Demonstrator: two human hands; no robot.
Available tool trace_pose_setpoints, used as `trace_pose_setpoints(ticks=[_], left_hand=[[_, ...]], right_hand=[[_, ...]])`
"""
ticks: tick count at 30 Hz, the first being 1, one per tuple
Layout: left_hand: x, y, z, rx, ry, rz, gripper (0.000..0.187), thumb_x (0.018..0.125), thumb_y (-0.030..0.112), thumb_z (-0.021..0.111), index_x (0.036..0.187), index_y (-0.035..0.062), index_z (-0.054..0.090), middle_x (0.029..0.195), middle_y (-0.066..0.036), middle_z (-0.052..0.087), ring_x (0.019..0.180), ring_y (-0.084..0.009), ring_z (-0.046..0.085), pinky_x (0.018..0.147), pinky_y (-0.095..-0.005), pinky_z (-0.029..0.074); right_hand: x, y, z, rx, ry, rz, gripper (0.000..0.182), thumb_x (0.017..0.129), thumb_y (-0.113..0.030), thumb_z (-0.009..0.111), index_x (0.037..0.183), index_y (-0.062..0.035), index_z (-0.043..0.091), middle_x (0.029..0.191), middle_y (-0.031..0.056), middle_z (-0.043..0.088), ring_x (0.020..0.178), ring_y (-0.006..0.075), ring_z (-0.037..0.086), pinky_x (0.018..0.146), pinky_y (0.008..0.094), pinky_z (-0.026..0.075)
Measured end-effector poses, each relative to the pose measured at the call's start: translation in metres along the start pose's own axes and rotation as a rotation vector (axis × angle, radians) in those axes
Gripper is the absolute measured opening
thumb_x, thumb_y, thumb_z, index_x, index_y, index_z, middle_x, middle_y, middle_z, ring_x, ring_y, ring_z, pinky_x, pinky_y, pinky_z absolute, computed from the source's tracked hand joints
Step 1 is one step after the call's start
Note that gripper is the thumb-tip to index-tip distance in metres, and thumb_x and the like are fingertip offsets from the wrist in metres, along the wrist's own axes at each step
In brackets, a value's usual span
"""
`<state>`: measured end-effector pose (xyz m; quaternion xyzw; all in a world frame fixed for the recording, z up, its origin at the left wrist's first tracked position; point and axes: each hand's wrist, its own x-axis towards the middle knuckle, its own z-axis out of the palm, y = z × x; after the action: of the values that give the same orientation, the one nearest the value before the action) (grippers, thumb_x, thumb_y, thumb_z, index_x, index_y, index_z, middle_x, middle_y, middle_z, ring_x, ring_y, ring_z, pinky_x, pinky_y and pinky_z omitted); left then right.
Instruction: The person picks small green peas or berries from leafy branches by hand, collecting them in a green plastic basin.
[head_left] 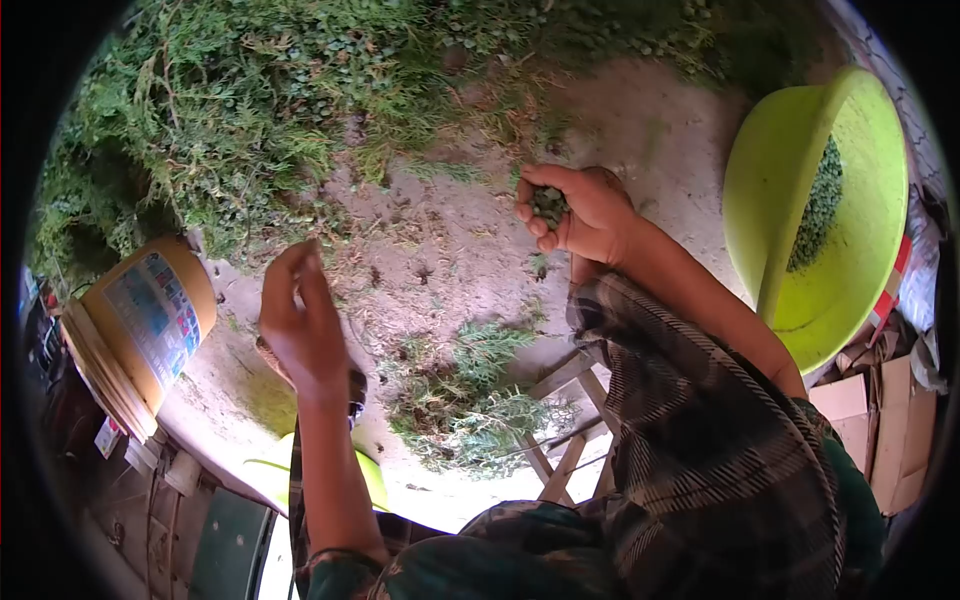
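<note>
Seen from above, the person's right hand [580,212] has its grip cupped around small green bits [548,204] over the dusty ground [440,250], left hand [300,320] loosely open and empty; bits may spill short of the green basin [790,180].

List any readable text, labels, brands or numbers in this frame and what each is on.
None can be read.
Orange bucket: a printed label with coloured panels, far too small and blurred to read.
Cardboard boxes: red-and-white printing along one edge, illegible.
Green basin, plaid sleeve, left hand, right hand: no text shows.
</note>
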<state>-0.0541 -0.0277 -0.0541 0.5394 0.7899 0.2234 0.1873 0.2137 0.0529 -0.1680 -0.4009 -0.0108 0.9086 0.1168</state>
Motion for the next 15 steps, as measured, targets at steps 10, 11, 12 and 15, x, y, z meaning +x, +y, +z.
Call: trace_pose_setpoints(ticks=[10, 11, 12, 15], left_hand=[[0.011, -0.13, 0.054, 0.31, -0.148, -0.316, 0.023, 0.078, 0.017, 0.063, 0.099, 0.0071, 0.066, 0.09, -0.017, 0.064, 0.08, -0.0323, 0.062, 0.072, -0.0396, 0.048], [0.009, -0.132, 0.057, 0.31, -0.146, -0.318, 0.023, 0.078, 0.017, 0.063, 0.099, 0.0071, 0.066, 0.09, -0.017, 0.064, 0.08, -0.0323, 0.062, 0.072, -0.0396, 0.048], [0.007, -0.134, 0.059, 0.3, -0.122, -0.284, 0.022, 0.077, 0.015, 0.063, 0.097, 0.0065, 0.066, 0.088, -0.017, 0.064, 0.077, -0.0304, 0.062, 0.07, -0.0381, 0.049], [-0.001, -0.135, 0.055, 0.227, -0.022, -0.258, 0.019, 0.075, 0.011, 0.061, 0.093, 0.0056, 0.065, 0.085, -0.015, 0.064, 0.07, -0.0263, 0.062, 0.066, -0.0345, 0.049]], right_hand=[[0.006, 0.009, 0.01, -0.071, -0.059, 0.032, 0.025, 0.093, -0.026, 0.05, 0.085, -0.0037, 0.057, 0.075, 0.0055, 0.059, 0.059, 0.0124, 0.058, 0.047, 0.0288, 0.05], [0.005, 0.009, 0.011, -0.072, -0.06, 0.034, 0.025, 0.093, -0.026, 0.05, 0.085, -0.0037, 0.057, 0.075, 0.0055, 0.059, 0.059, 0.0124, 0.058, 0.047, 0.0288, 0.05], [0.004, 0.008, 0.013, -0.085, -0.047, 0.027, 0.024, 0.093, -0.026, 0.05, 0.085, -0.0037, 0.057, 0.075, 0.0056, 0.059, 0.059, 0.0125, 0.058, 0.047, 0.0289, 0.05], [0.005, 0.009, 0.012, -0.098, -0.04, 0.023, 0.025, 0.093, -0.026, 0.05, 0.085, -0.0039, 0.057, 0.075, 0.0056, 0.059, 0.059, 0.0126, 0.058, 0.048, 0.0292, 0.05]])
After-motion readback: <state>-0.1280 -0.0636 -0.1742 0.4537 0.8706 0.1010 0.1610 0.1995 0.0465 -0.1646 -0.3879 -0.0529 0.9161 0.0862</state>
